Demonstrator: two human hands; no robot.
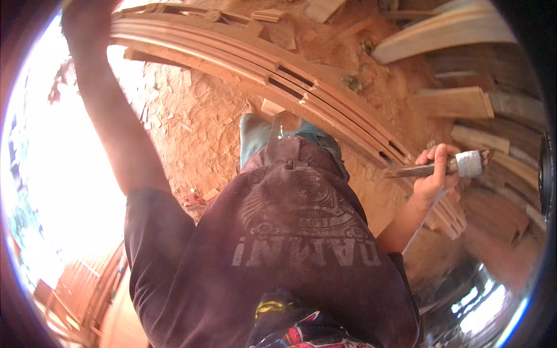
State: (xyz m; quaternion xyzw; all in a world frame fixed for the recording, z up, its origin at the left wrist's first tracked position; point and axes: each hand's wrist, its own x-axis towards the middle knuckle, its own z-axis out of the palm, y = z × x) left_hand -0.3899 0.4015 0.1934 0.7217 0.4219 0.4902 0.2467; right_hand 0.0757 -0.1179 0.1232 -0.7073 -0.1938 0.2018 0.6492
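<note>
My right hand (432,174), out to the right, is closed around the wooden handle of a hammer (470,165) with a blocky grey metal head. The tool lies roughly level, its head pointing right. My left arm reaches up to the far upper left, where my left hand (87,20) is dark and cut by the picture's edge, so its fingers cannot be made out. Near that hand are the ends of long wooden beams (342,113) with rectangular slots cut in them. They run side by side across the ground in front of my feet.
Loose boards (452,103) and offcuts are piled at the right, partly blurred. Wood chips and sawdust cover the brown ground (197,110). A small wood block (271,107) lies by my bare foot. More timber (87,290) stands at the lower left, beside strong glare.
</note>
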